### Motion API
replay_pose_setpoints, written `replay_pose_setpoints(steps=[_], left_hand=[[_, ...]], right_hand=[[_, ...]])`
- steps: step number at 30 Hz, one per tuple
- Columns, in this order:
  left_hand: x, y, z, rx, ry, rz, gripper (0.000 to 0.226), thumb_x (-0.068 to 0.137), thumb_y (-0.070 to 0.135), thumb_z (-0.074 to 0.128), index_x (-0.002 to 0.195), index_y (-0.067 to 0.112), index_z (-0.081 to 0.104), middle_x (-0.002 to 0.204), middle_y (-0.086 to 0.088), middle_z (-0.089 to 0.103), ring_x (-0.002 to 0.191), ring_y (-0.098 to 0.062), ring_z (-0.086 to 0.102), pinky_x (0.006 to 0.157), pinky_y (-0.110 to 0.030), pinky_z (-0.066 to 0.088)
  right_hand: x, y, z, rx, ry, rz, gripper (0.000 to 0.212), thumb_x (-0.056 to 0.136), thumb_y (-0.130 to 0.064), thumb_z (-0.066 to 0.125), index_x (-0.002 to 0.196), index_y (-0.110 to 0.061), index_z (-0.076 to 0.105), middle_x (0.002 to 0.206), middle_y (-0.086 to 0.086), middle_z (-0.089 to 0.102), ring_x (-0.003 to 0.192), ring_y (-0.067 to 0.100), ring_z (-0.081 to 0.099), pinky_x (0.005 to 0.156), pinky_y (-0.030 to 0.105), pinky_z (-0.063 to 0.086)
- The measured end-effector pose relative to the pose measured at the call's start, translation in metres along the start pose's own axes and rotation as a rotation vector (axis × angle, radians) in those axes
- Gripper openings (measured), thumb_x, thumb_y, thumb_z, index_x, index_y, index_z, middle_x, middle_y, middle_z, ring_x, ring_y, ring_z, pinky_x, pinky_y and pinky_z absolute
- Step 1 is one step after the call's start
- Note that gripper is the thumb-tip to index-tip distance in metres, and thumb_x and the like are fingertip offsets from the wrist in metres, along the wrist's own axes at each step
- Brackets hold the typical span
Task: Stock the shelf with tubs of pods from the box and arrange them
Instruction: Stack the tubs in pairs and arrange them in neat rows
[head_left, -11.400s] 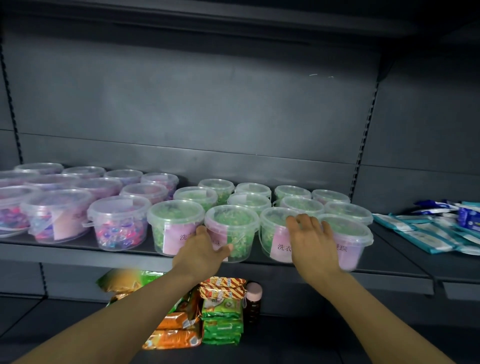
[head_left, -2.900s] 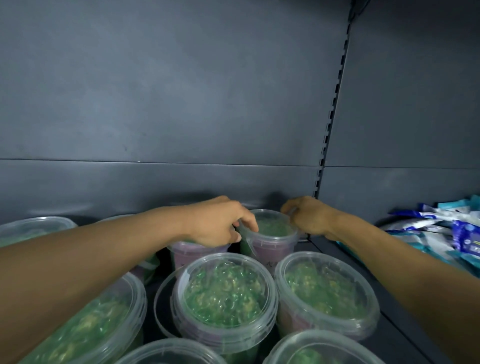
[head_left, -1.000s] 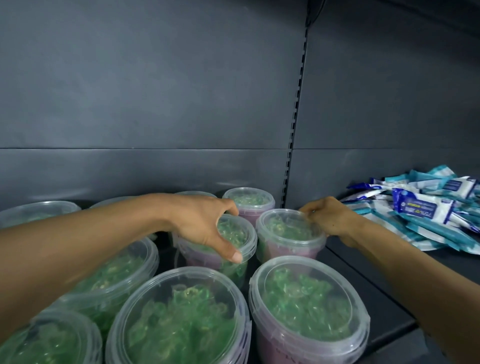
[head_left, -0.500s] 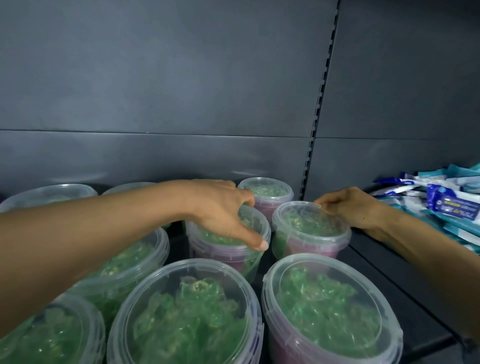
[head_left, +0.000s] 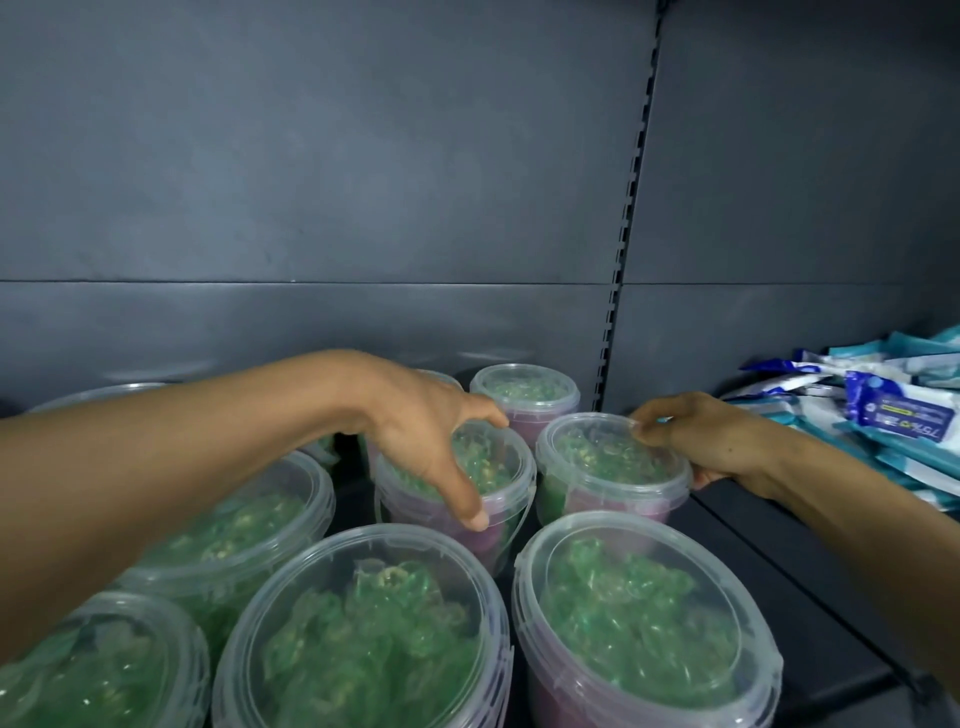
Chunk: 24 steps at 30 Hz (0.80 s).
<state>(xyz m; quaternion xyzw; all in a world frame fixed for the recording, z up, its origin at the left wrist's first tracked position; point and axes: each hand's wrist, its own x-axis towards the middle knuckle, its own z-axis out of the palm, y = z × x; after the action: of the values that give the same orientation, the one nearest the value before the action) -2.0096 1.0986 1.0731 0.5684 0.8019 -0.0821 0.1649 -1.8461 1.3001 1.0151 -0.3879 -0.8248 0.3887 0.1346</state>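
Several clear tubs of green pods stand in rows on the dark shelf (head_left: 810, 587). My left hand (head_left: 431, 441) reaches over a middle-row tub (head_left: 488, 462) and grips its lid rim, thumb down the near side and fingers over the far edge. My right hand (head_left: 696, 441) grips the lid rim of the tub beside it (head_left: 602, 462), fingers curled on its far right edge. A smaller-looking tub (head_left: 524, 389) stands behind them at the back wall. Two large tubs (head_left: 363, 639) (head_left: 639, 618) fill the front.
A slotted upright (head_left: 623, 249) divides the back panel. To the right lies a pile of blue and white packets (head_left: 883, 415). More green-pod tubs (head_left: 234, 525) sit under my left forearm. Bare shelf runs along the right of the tubs.
Both hands have stayed on the same two middle-row tubs since a second ago. The view has shifted slightly; the tubs sit a little nearer the front ones.
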Motion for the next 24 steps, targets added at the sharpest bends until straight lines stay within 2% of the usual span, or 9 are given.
replay_pose_setpoints(steps=[3,6,10,16,21,24], left_hand=[[0.004,0.002,0.003,0.010,0.042,0.003,0.097,0.060,0.064,0.075,0.141,0.045,0.024,0.152,0.013,0.027,0.135,-0.014,0.034,0.110,-0.038,0.035],[0.005,0.007,0.005,0.110,0.124,-0.047,0.096,0.058,0.078,0.063,0.139,0.038,0.029,0.145,0.012,0.037,0.128,-0.016,0.042,0.103,-0.037,0.040],[0.005,0.015,0.009,0.192,0.161,-0.098,0.100,0.059,0.087,0.050,0.141,0.033,0.028,0.144,0.012,0.039,0.127,-0.017,0.044,0.089,-0.032,0.039],[0.002,0.020,0.010,0.178,0.137,-0.154,0.100,0.062,0.086,0.047,0.143,0.031,0.025,0.146,0.006,0.038,0.129,-0.019,0.042,0.086,-0.031,0.035],[-0.001,0.022,0.011,0.163,0.126,-0.164,0.102,0.065,0.086,0.044,0.147,0.030,0.018,0.151,0.005,0.031,0.135,-0.020,0.036,0.098,-0.033,0.035],[-0.002,0.024,0.013,0.174,0.118,-0.185,0.106,0.064,0.088,0.041,0.149,0.032,0.012,0.157,0.006,0.021,0.142,-0.020,0.026,0.107,-0.035,0.030]], right_hand=[[0.001,-0.001,0.000,0.038,0.016,-0.011,0.018,0.094,-0.008,0.050,0.091,-0.008,0.068,0.074,0.009,0.060,0.067,0.020,0.052,0.058,0.029,0.042],[-0.001,-0.001,0.001,0.040,0.021,-0.020,0.021,0.093,-0.005,0.049,0.089,-0.007,0.069,0.068,0.007,0.058,0.060,0.017,0.049,0.050,0.024,0.039],[-0.002,0.000,0.002,0.084,0.007,-0.027,0.022,0.093,-0.003,0.048,0.091,-0.007,0.070,0.076,0.009,0.063,0.070,0.020,0.055,0.060,0.030,0.044],[-0.001,-0.002,0.003,0.073,-0.002,-0.040,0.024,0.094,-0.004,0.046,0.093,-0.007,0.070,0.080,0.010,0.065,0.073,0.021,0.058,0.065,0.033,0.048],[-0.003,-0.003,0.005,0.031,0.024,-0.066,0.027,0.095,-0.004,0.045,0.093,-0.010,0.071,0.084,0.010,0.068,0.071,0.018,0.060,0.061,0.029,0.050],[-0.004,-0.007,0.006,-0.004,0.037,-0.084,0.030,0.095,-0.005,0.044,0.092,-0.012,0.072,0.090,0.012,0.071,0.078,0.021,0.063,0.071,0.034,0.054]])
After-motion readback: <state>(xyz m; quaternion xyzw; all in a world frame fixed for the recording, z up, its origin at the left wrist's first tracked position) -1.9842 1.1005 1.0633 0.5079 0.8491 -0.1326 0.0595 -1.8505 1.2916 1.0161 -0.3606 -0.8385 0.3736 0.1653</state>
